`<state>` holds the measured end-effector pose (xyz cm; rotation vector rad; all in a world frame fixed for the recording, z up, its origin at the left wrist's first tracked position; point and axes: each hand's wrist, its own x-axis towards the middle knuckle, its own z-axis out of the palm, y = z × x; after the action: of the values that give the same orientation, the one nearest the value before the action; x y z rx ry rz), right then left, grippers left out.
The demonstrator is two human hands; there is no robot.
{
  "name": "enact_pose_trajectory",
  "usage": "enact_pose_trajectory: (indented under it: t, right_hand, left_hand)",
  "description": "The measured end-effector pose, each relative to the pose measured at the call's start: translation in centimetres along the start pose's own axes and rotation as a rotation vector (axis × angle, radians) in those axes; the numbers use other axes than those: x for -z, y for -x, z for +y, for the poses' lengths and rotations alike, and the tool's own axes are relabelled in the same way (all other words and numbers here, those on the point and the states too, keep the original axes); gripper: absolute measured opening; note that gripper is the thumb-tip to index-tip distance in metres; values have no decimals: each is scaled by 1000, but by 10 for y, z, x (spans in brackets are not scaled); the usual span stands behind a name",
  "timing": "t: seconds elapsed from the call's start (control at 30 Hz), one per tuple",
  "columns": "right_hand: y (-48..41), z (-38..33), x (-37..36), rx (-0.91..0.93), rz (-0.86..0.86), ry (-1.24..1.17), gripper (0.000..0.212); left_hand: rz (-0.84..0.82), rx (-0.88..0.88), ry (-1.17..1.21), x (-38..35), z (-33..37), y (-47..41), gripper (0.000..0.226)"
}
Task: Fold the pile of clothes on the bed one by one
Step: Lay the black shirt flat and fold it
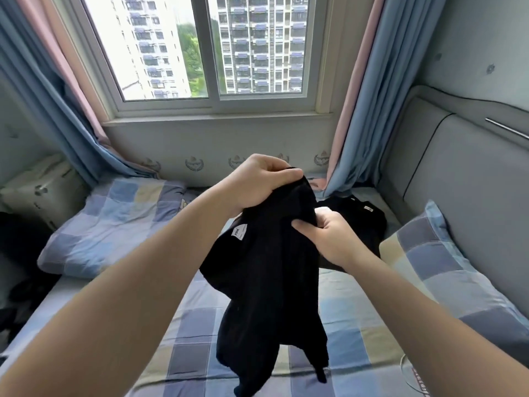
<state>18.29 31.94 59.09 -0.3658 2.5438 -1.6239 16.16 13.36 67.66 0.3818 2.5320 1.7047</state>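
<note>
A black garment (pixel 269 276) with a small white label hangs bunched in the air above the checked bed (pixel 194 333). My left hand (pixel 263 181) grips its top edge, fingers curled over the cloth. My right hand (pixel 332 233) pinches the fabric a little lower, on the right side. The garment's lower ends dangle just above the sheet. Behind my right hand lies another black garment (pixel 363 222) with a white label, flat on the bed near the headboard.
A checked pillow (pixel 114 224) lies at the left and another (pixel 446 270) at the right against the grey padded headboard (pixel 472 179). Blue and pink curtains (pixel 355 133) frame the window. A white box (pixel 37 190) stands far left; dark items lie at the left edge.
</note>
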Motion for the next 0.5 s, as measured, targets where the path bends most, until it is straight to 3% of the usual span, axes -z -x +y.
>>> enact_pose_trajectory:
  t: [0.07,0.13,0.27,0.37,0.47,0.5]
  right_hand:
    - [-5,-4,3,-4,-10,158,26]
    - [-8,-8,10,94,-48,187,16]
    - [-10,-17,25,140,-74,-187,23]
    - [-17,-20,32,81,-4,-433,27]
    - [-23,-21,37,35,59,-536,28]
    - [-25,-21,40,8,86,-568,29]
  left_hand:
    - [67,23,-42,11,-7,2,28]
    - [140,37,-102,28,-17,5,37]
    - [99,24,-260,53,-37,14,56]
    - [-48,69,-383,54,-49,17,45]
    - [-178,132,-541,43,-69,16,13]
    - [-165,128,-529,39,-77,14,19]
